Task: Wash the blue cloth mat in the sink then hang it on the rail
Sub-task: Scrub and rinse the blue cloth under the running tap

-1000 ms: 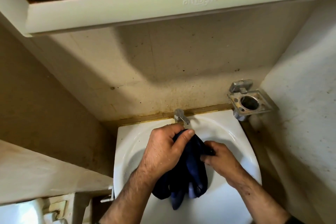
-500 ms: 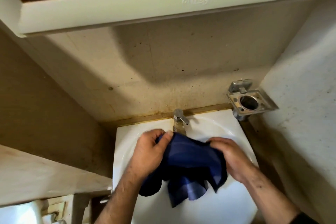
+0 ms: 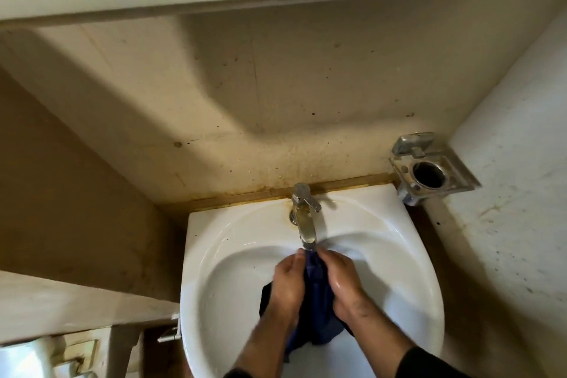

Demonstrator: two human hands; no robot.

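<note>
Both hands press the blue mat bunched between them over the white sink, just near of the tap. Left hand and right hand curl their fingers round it.

Sink glossy white ceramic; tap tarnished metal; blue cloth mat wet, dark; wall matt, stained.

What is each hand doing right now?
Left hand: grips the blue cloth mat under the tap.
Right hand: grips the same mat.
</note>
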